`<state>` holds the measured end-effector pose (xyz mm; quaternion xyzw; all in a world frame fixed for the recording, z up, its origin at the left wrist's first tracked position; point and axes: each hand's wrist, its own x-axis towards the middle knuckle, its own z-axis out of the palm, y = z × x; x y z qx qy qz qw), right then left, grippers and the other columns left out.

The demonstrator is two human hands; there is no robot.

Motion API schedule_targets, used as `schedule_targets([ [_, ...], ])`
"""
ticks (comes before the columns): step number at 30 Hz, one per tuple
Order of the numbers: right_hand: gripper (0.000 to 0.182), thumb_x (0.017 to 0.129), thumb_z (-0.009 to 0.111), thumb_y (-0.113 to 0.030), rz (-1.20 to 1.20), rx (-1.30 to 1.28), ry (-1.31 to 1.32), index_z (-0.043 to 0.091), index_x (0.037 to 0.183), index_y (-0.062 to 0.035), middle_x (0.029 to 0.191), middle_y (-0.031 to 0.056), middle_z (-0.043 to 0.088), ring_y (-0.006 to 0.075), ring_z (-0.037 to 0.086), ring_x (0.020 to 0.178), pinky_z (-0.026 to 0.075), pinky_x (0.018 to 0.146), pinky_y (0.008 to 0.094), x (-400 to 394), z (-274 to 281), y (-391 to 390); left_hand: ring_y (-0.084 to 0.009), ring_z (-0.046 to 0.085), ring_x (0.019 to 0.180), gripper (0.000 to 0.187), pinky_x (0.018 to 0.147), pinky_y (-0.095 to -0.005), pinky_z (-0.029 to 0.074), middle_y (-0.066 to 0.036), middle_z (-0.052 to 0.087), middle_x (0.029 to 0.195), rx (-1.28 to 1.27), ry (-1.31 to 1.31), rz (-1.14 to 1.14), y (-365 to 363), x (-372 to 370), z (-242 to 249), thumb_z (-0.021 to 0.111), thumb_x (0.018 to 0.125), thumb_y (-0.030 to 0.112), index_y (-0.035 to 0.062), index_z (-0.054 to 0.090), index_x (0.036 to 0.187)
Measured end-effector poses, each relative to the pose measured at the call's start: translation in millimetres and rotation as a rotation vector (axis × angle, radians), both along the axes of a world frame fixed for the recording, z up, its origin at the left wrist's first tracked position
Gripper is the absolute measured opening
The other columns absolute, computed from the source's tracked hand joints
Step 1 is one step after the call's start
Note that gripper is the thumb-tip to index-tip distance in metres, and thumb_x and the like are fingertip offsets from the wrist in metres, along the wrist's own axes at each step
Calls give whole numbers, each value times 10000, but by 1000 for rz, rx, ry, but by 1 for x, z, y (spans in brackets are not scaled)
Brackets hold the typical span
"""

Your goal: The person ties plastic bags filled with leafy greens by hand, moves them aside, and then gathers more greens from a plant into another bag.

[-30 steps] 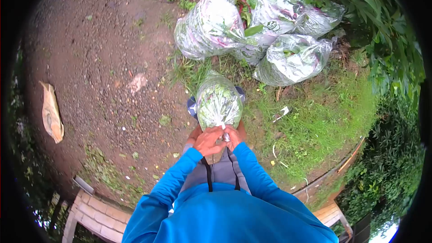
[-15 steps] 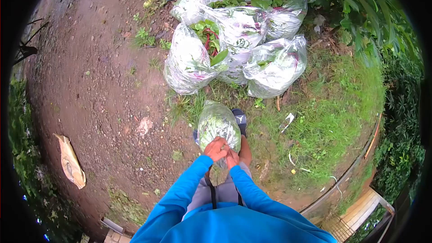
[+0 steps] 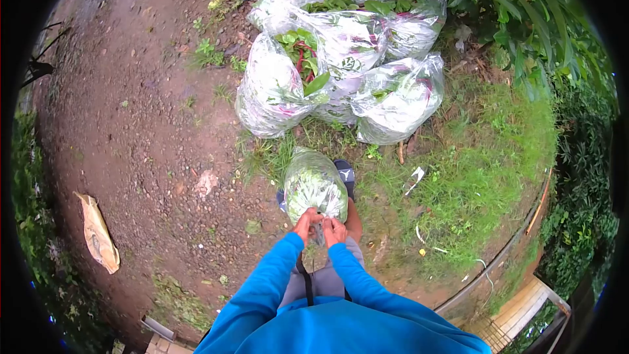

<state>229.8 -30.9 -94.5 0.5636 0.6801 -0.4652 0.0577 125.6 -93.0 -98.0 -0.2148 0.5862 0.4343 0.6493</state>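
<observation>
A clear plastic bag [image 3: 316, 180] full of green leaves stands on the ground between my feet, its gathered neck toward me. My left hand [image 3: 305, 224] is closed on the left side of that neck. On the right side, my right hand [image 3: 334, 231] pinches the neck too, its fingers bent. A little grey plastic shows between the two hands, which are slightly apart. What lies under the fingertips is too small to make out.
Several filled clear bags [image 3: 347, 46] of leafy greens with reddish stems stand ahead. A sandal [image 3: 345, 177] shows beside my bag. A crumpled tan sack [image 3: 98, 235] lies on the gravel at left. Grass [image 3: 465, 177] and a long dark edging [image 3: 498, 262] are at right.
My hands have moved apart from their overlapped position at the bag's neck, the left one shifting left and lower. The bag stays between my feet.
</observation>
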Motion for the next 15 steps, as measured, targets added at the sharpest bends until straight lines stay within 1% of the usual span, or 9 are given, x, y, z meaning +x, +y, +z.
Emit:
schedule_targets([
  [2, 305, 870, 524, -294, -154, 65, 21, 618, 738, -35, 626, 98, 604, 239, 587, 592, 424, 546, 388, 13, -27, -17, -146, 368, 668, 432, 640, -317, 345, -3, 561, 930, -48, -142, 137, -4, 11, -5, 508, 759, 514, 218, 582, 1064],
  [3, 305, 870, 524, -294, -152, 65, 19, 618, 738, -35, 626, 98, 604, 239, 587, 592, 424, 546, 388, 15, -41, -21, -146, 368, 668, 432, 640, -317, 345, -3, 561, 930, -48, -144, 139, -1, 12, -2, 508, 759, 514, 218, 582, 1064],
  [5, 355, 856, 504, -352, -535, -214, -92, 627, 775, -30, 745, 170, 646, 319, 606, 655, 464, 612, 433, 18, -58, -29, -136, 417, 641, 386, 584, -315, 340, 2, 536, 837, -121, -202, 380, 5, 11, 5, 533, 746, 439, 205, 583, 1049],
  [6, 355, 856, 504, -352, -533, -212, -94, 627, 775, -30, 745, 170, 646, 319, 606, 655, 464, 612, 433, 15, -52, -25, -136, 417, 641, 386, 584, -315, 340, 2, 536, 837, -120, -204, 382, 1, 11, -1, 533, 746, 439, 205, 583, 1049],
  [8, 305, 892, 499, -342, -839, -765, 48, 620, 901, -62, 663, 81, 596, 192, 573, 584, 416, 431, 347, 0, -33, -7, -130, 434, 608, 309, 556, -319, 346, 13, 545, 818, -85, -428, 456, -8, 13, -21, 530, 776, 433, 186, 595, 951],
  [9, 305, 892, 499, -342, -837, -761, 49, 620, 901, -62, 663, 81, 596, 192, 573, 584, 416, 431, 347, -1, -32, -1, -127, 446, 588, 291, 558, -308, 362, 1, 558, 782, -39, -201, 437, -8, 21, -16, 536, 800, 415, 163, 615, 921],
  [11, 270, 919, 494, -350, -694, -1116, 110, 567, 1005, -104, 644, 15, 521, 101, 514, 560, 318, 365, 231, 0, -27, 16, -120, 442, 612, 278, 572, -315, 371, 8, 549, 787, -16, -301, 479, -14, 16, -13, 536, 817, 384, 149, 613, 943],
  [13, 276, 924, 490, -365, -512, -1209, 40, 553, 1009, -111, 660, 7, 516, 94, 501, 554, 309, 374, 215, -1, -24, 36, -113, 438, 636, 265, 586, -323, 380, 15, 541, 793, 7, -400, 523, -23, 13, -11, 537, 833, 353, 135, 611, 965],
  [15, 281, 929, 485, -380, -330, -1291, -31, 538, 1013, -117, 675, -1, 511, 86, 489, 548, 300, 383, 200, -3, -27, 48, -113, 441, 627, 268, 594, -268, 375, 16, 556, 798, 48, -209, 279, -32, 13, -8, 567, 815, 294, 121, 637, 1007],
])
